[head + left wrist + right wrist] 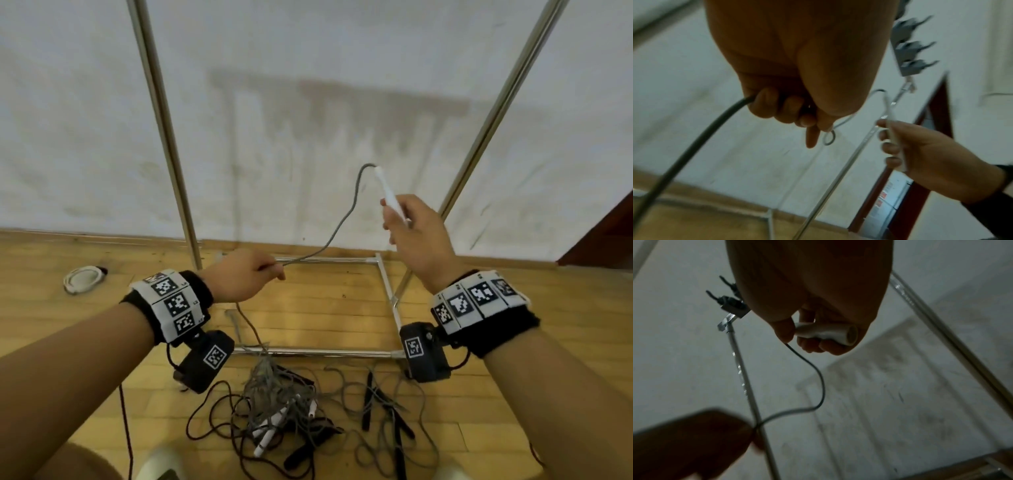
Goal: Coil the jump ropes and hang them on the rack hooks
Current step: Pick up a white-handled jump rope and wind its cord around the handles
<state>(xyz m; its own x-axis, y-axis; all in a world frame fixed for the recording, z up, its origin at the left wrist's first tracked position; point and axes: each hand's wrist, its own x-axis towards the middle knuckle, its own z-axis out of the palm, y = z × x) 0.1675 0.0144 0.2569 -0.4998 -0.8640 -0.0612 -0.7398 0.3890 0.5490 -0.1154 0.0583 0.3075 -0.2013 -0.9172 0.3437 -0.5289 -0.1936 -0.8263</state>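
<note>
Wooden floor under you carries a tangle of jump ropes. Your right hand grips a white handle; your left hand pinches its grey rope before the rack.

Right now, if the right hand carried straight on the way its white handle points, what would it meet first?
Probably the white wall. The right hand aims the white handle up and forward between the rack's poles; only the grey rope arcs off the tip. Depth is unclear.
</note>
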